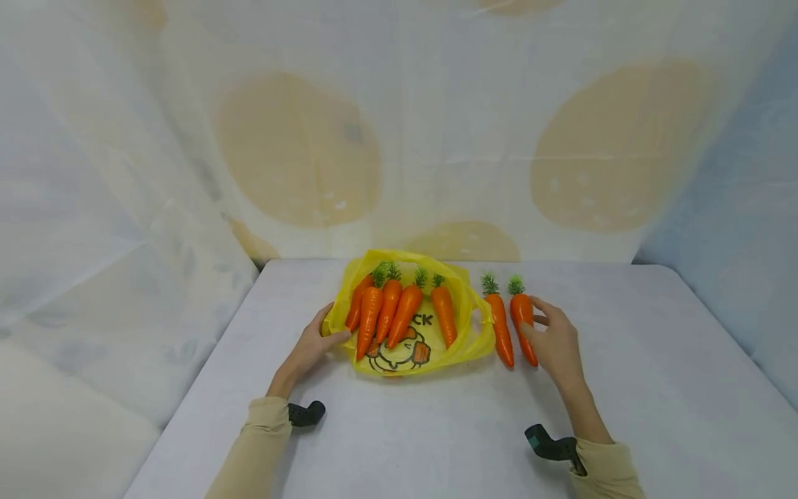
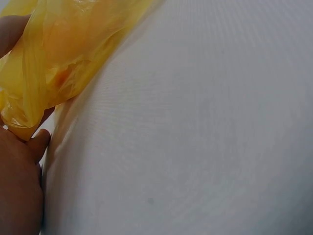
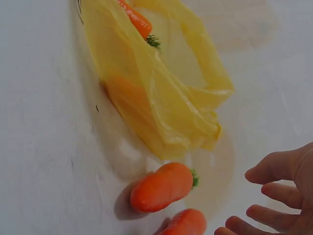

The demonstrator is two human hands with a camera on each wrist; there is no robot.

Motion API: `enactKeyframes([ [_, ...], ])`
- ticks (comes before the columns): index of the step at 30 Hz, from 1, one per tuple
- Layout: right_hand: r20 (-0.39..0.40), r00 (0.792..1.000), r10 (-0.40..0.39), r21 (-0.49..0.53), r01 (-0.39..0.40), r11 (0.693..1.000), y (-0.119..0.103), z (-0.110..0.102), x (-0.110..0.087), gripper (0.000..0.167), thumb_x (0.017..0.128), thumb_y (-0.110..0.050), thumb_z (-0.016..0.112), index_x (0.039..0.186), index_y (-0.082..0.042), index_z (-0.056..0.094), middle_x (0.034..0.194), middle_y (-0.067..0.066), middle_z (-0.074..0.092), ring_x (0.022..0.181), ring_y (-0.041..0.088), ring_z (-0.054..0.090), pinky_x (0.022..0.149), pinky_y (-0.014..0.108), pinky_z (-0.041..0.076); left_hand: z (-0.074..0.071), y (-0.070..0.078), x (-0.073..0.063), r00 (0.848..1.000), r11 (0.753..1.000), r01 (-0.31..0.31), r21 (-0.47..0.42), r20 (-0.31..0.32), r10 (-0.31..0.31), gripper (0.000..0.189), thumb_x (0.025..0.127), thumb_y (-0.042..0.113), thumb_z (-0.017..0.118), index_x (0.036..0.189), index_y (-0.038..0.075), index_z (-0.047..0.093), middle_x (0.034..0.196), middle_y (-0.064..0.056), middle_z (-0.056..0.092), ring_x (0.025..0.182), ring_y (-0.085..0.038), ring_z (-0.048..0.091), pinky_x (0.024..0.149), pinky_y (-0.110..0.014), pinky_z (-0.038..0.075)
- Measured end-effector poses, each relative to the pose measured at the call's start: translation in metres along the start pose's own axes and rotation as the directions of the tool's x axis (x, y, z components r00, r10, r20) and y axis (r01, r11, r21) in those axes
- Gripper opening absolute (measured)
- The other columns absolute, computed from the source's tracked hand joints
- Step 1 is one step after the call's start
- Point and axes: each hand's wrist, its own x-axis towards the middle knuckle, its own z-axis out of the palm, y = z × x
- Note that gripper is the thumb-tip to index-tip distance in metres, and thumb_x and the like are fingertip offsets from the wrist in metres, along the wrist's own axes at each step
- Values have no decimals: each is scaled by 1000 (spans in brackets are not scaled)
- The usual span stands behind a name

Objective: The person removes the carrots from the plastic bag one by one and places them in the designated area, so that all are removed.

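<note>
A yellow plastic bag [image 1: 464, 350] lies open toward me, with several orange carrots [image 1: 406, 315] with green tops inside. At its left edge my left hand [image 1: 309, 348] holds the plastic between thumb and fingers; the left wrist view shows the bag [image 2: 73, 63] bunched there. Two more carrots lie side by side to the right of the bag: an inner carrot [image 1: 499, 329] and an outer carrot [image 1: 521, 315]. My right hand [image 1: 557, 343] is beside the outer carrot. In the right wrist view the right hand's fingers [image 3: 274, 169] are spread, apart from the carrots.
The white table [image 1: 436, 436] has its back edge against a pale cloth wall [image 1: 449, 166] with tan spots. More cloth hangs at the left and right sides. A dark wrist camera mount [image 1: 305, 414] sits on the left wrist, another mount [image 1: 551, 445] on the right.
</note>
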Motion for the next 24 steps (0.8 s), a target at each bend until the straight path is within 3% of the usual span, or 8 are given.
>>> enactKeyframes([
  [6,-23,996,-81,34,82,996,-21,8,-7,54,94,-10,60,146,-4,46,144,24,46,128,43,48,98,55,48,1,1,0,1000,1000,4,5,-1,-4,88,89,38,70,159,23,19,160,-11,27,144,-31,29,119,-56,18],
  [15,-23,970,-241,124,242,962,-48,17,-13,54,90,-5,63,142,-7,52,136,20,53,123,39,53,101,53,47,0,3,0,1000,1000,-8,1,2,8,87,89,39,69,158,22,20,161,-10,26,145,-31,28,119,-56,17],
  [24,-41,941,-336,206,337,919,-65,50,-20,52,86,0,63,138,-6,56,137,16,54,121,36,54,101,53,47,-1,1,-1,1000,1000,-16,-6,3,16,86,89,38,70,158,23,21,160,-10,27,144,-30,28,119,-56,18],
])
